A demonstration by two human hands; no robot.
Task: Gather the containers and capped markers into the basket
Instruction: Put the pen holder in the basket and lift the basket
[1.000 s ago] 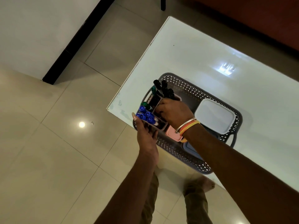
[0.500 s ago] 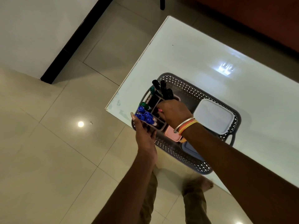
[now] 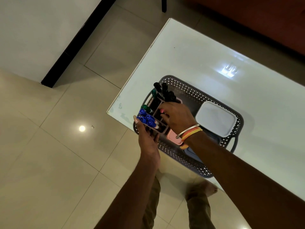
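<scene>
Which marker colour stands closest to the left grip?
The blue-capped markers, at the marker holder's end held by the left grip; green markers and black markers stand farther along.

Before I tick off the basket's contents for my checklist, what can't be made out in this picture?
- Head view: fingertips of the right hand curl out of sight; what they grip is unclear.
- Head view: pink container, mostly covered by the right wrist; shape unclear.
- Head view: blue-grey container, under the right forearm; lid unclear.
- Head view: base of the marker holder, behind the left hand; resting or lifted, unclear.
</scene>
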